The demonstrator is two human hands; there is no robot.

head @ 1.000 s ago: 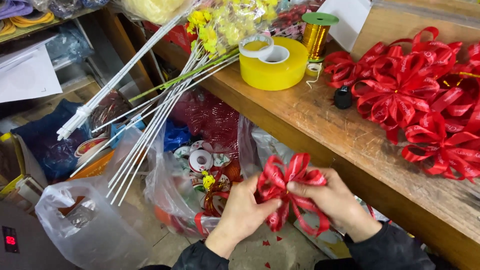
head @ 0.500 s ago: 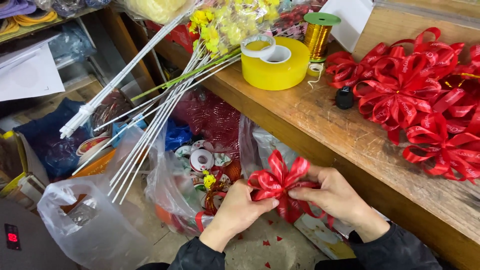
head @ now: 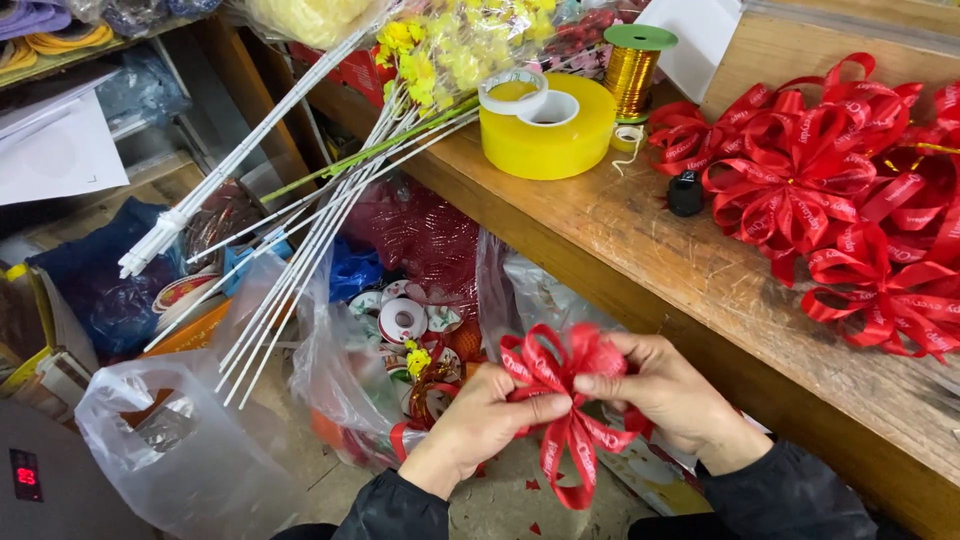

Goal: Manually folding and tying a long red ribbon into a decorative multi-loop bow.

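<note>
- Together, both hands, left hand (head: 480,420) and right hand (head: 665,395), pinch one red ribbon bow (head: 562,385) below the bench (head: 650,250).
- On the bench: two tape rolls (head: 545,125), one gold thread spool (head: 633,65).

Two hands hold a red bow.
The left hand (head: 480,425) and right hand (head: 665,390) pinch the red ribbon bow (head: 560,385) below the wooden table (head: 650,250), where more red bows (head: 830,190) lie.

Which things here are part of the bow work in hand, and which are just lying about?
In use: left hand and right hand, both holding the red ribbon bow.

Lying about: finished red bows, yellow tape roll, gold thread spool, white rods, clear plastic bag, wooden bench.
</note>
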